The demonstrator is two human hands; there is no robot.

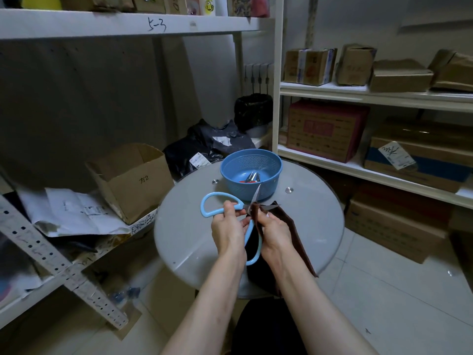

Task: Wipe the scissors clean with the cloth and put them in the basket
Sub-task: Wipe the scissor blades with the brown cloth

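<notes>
Scissors (217,193): pale blue looped handles, steel blades gaping wide, one tip pointing up at basket (235,185), other pointing right. Being held above round grey table (320,213), just in front of blue basket. Left hand (227,228) gripping handle near pivot, fingers curled. Right hand (273,233) pinching dark brown cloth (297,239) round blade base, rest of cloth hanging down towards table.
</notes>
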